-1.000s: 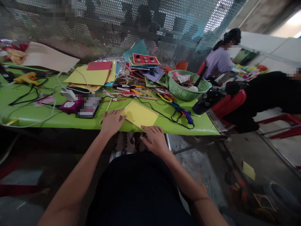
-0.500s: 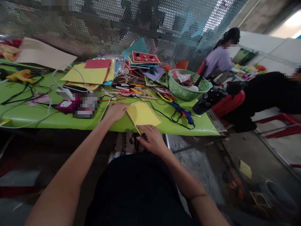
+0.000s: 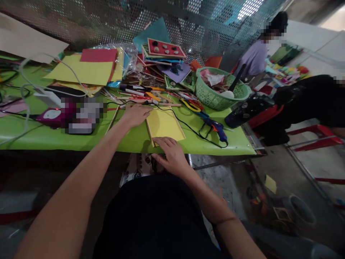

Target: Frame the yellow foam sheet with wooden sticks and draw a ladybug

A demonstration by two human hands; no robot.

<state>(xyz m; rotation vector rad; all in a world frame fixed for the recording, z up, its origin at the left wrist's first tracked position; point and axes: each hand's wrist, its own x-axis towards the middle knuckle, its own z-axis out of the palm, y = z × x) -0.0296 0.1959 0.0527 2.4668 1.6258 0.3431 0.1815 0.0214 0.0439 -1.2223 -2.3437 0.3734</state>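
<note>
Framed sheet at near edge of table, left hand by its far left corner, right hand on its near edge. Glue gun right of it, basket behind the gun. Pens behind the sheet, stacked panels behind those, paper sheets rear left.

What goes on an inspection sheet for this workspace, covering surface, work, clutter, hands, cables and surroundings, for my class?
Surface: green tabletop, crowded toward the back.
Work: yellow card with pale edge strips.
Clutter: coloured sheets, pens, green basket, glue gun.
Hands: left hand at the card's far-left corner, grip unclear; right hand on its near edge, thumb apart.
Cables: white cable at left; black cord passes beside the card.
Surroundings: perforated screen; person in lavender; person in black.
</note>
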